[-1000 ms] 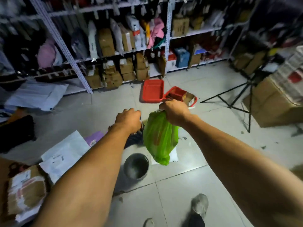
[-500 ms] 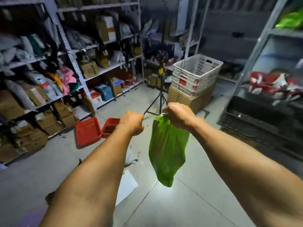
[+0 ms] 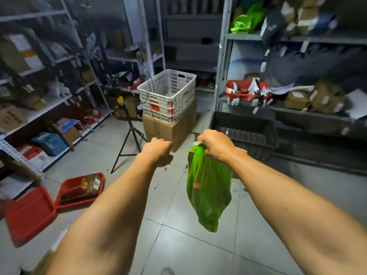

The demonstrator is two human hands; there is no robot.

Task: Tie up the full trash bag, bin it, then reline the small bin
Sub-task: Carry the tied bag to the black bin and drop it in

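A full green trash bag point(image 3: 208, 187) hangs in the air above the tiled floor, gathered at its top. My right hand point(image 3: 216, 146) is closed around the bag's neck and carries it. My left hand point(image 3: 158, 150) is a fist to the left of the bag, apart from it, with nothing visible in it. A large black bin point(image 3: 246, 130) stands on the floor just beyond my right hand, under the right shelving. The small bin is out of sight.
A white crate point(image 3: 168, 94) sits on a cardboard box point(image 3: 170, 128) ahead. A black tripod point(image 3: 129, 139) stands to its left. Two red trays point(image 3: 29, 213) lie on the floor at lower left. Stocked shelves line both sides.
The view has swung right, away from the small grey bin and towards the black bin and right shelving. The bag stays in my right hand; my left fist stays beside it.
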